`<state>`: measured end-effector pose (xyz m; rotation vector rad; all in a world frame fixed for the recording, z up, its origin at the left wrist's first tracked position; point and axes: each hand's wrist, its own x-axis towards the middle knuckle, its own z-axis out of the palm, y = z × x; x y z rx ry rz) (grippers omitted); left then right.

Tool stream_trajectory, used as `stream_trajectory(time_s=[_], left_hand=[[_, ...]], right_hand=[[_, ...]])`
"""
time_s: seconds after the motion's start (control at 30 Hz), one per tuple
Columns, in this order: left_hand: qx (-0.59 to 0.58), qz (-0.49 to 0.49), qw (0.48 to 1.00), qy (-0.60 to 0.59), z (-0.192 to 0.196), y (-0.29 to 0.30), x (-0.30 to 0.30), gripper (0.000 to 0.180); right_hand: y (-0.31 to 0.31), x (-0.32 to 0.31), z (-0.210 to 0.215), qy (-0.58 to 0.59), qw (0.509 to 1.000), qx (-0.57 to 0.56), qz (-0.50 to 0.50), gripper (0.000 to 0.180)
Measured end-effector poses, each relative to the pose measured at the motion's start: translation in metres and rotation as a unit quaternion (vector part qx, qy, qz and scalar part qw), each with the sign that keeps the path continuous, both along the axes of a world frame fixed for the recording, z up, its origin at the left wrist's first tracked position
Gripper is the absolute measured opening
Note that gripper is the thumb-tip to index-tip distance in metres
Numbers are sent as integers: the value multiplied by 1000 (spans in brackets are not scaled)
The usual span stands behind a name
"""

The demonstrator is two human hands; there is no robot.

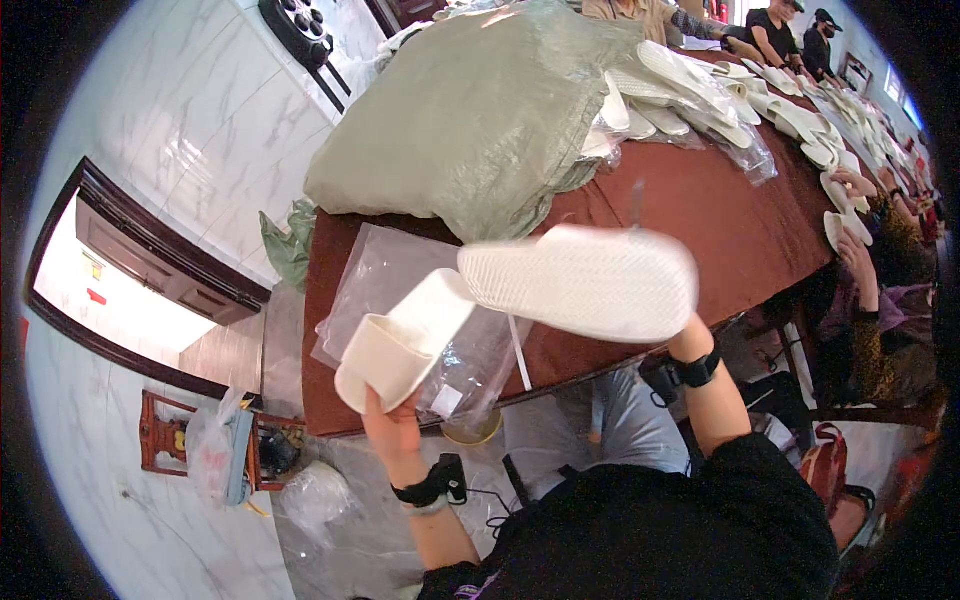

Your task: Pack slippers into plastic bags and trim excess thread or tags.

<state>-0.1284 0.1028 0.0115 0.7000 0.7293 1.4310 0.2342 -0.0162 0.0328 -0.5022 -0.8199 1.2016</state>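
My left hand grips a white slide sandal by its toe end, with the strap and footbed facing up. In my right hand is a second white slide sandal, its ridged sole turned toward me and slightly blurred. Most of the right fingers are hidden behind that sandal. The two sandals meet or overlap in view near the middle; I cannot tell whether they touch. Below them, clear plastic bags lie flat on the brown-covered table.
A large grey-green sack stands across the far left of the table. Beyond it, white slides, some in clear plastic, run along the table. Co-workers' hands handle slides at the right. A wooden chair stands on the left.
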Motion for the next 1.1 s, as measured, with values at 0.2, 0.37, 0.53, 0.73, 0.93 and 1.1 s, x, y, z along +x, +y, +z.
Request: stream_trajectory(time_s=[0.2,0.37,0.53,0.73,0.93,1.1], left_hand=[[-45,-255,955,-145,-3,-15,37,44],[-23,-353,935,-20,2,-33,75,61],[-85,-376,917,-103,0,-53,106,74],[-148,-416,863,-245,-10,-71,117,77],[-128,-422,858,-265,-29,-85,124,70],[74,-265,956,102,-6,-87,110,52]], right_hand=[[-43,28,-21,-114,993,-28,-24,56],[-60,6,-45,-211,975,-48,-51,57],[-65,-3,-54,-200,963,-75,-167,49],[-73,-11,-14,-181,885,-158,-400,30],[-63,-31,-42,-207,904,-77,-365,39],[-47,-37,-26,-142,918,-42,-367,21]])
